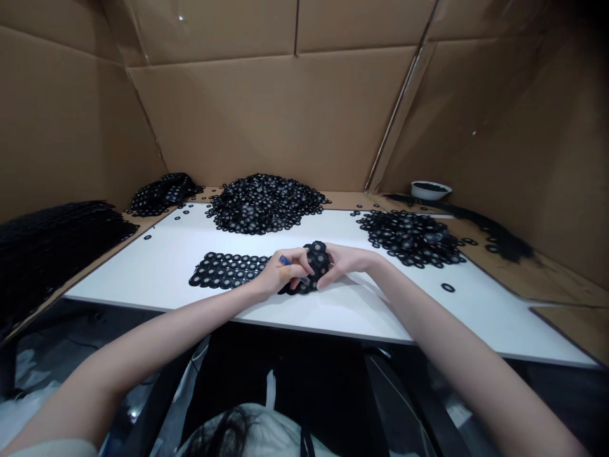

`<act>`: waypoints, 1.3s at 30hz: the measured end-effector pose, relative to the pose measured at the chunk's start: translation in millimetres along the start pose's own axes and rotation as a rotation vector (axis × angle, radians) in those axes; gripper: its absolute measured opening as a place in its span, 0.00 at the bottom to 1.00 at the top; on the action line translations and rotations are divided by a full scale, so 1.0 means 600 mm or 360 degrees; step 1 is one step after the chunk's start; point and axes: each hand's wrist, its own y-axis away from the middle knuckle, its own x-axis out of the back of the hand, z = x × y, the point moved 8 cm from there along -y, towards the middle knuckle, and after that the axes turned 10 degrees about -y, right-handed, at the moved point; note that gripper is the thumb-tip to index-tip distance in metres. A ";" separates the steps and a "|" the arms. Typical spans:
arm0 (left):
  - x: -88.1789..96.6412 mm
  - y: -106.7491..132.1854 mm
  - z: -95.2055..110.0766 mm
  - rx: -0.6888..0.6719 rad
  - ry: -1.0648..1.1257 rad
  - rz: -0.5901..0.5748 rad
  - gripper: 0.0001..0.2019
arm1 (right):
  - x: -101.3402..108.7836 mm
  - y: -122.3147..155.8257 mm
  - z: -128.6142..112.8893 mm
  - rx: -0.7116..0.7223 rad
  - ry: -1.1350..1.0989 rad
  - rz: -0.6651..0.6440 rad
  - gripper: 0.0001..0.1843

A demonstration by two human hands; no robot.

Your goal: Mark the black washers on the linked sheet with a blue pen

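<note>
A strip of joined black rings with pale grey centres (228,270) lies on the white board, its right end lifted and folded up between my hands. My left hand (284,271) is closed around a slim blue tool (285,261), whose exact kind I cannot make out. Its fingertips press against the raised end of the strip. On the other side, my right hand (343,261) grips this raised end between thumb and fingers. The fingers hide part of the fold and the tool's tip.
Behind the strip rises a large heap of black rings (266,203); a smaller ring heap (412,236) lies right. Dark strands (57,247) fill the left side. A white bowl (431,190) stands at the back right. Cardboard walls (266,114) enclose the white board (157,270).
</note>
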 end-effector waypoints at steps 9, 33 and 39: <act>0.032 -0.009 -0.011 0.0062 0.0184 0.0261 0.03 | 0.010 0.001 0.016 -0.0170 -0.0025 0.0114 0.31; 0.033 -0.009 -0.005 -0.0069 -0.0028 0.0261 0.04 | 0.019 0.005 0.010 -0.0033 -0.0121 0.0231 0.26; 0.027 0.000 0.013 -0.0117 -0.0115 0.0247 0.03 | 0.020 0.004 0.005 0.0025 -0.0063 0.0225 0.24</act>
